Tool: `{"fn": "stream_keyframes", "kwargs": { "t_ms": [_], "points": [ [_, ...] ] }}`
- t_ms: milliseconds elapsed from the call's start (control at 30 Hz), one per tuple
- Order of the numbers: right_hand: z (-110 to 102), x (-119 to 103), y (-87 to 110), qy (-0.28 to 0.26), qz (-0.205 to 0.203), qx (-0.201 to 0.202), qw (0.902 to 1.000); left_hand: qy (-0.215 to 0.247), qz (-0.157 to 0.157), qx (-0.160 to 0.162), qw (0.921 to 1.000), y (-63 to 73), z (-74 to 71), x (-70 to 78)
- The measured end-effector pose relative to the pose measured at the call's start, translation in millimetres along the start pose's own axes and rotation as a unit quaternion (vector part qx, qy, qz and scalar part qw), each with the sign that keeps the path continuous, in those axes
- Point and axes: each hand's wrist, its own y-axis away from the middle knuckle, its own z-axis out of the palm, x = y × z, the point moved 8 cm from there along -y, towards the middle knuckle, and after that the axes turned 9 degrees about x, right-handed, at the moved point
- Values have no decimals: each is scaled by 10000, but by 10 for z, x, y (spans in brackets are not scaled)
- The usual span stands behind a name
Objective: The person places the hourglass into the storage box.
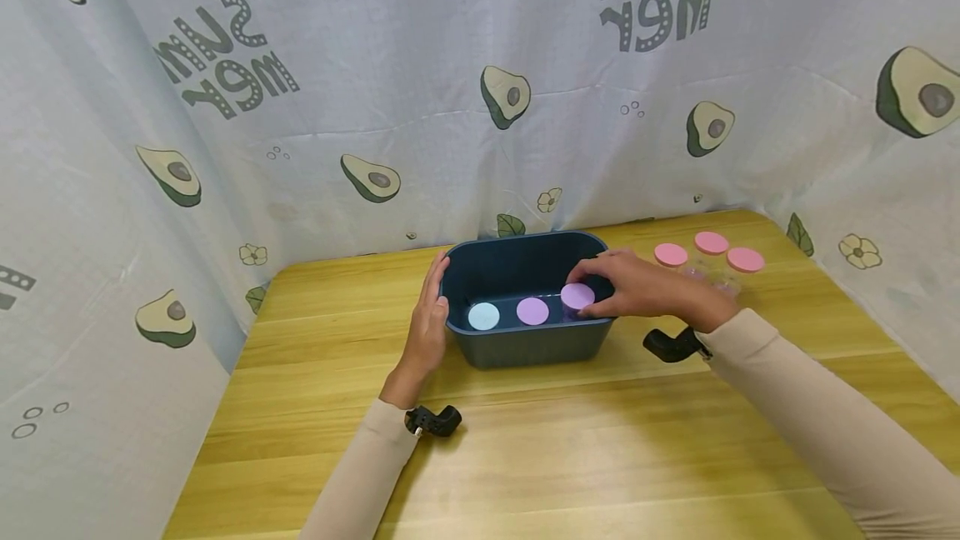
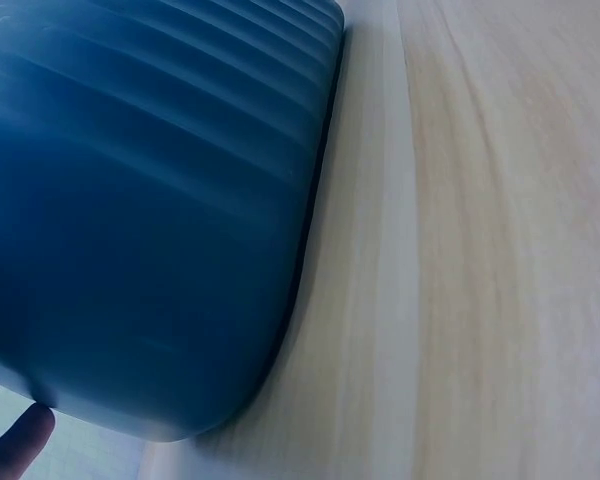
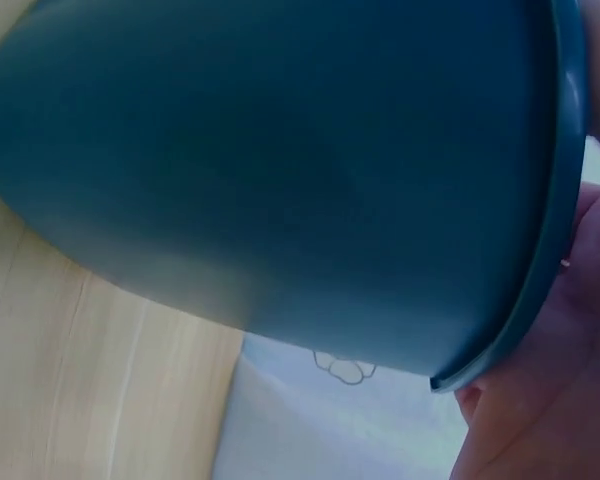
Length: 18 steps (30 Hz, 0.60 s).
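Observation:
A dark blue rectangular bin (image 1: pixel 536 348) stands on the table. Inside it, along the near side, are a pale blue lid (image 1: pixel 483 317) and a purple lid (image 1: pixel 532 312). My right hand (image 1: pixel 637 283) reaches over the bin's right end and pinches a small jar with a purple lid (image 1: pixel 577 297) between thumb and fingers. That jar sits at the right of the row; its base is partly hidden. My left hand (image 1: pixel 429 332) rests against the bin's left end with its fingers straight. In the right wrist view, the bin's wall (image 3: pixel 280 180) hides the jar and fingertips.
Several small clear jars with pink lids (image 1: pixel 711 242) stand on the wooden table (image 1: pixel 337 357), right of the bin. Behind the table hangs a white curtain (image 1: pixel 435 107) with an avocado print. Each wrist wears a black camera mount (image 1: pixel 435 421).

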Motion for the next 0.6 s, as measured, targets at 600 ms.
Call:
{"fn": "stream_keyframes", "kwargs": {
  "t_ms": [600],
  "points": [
    [92, -51, -102, 224, -29, -433, 9988, 94, 19, -24, 10000, -20, -11, 88]
  ]
}}
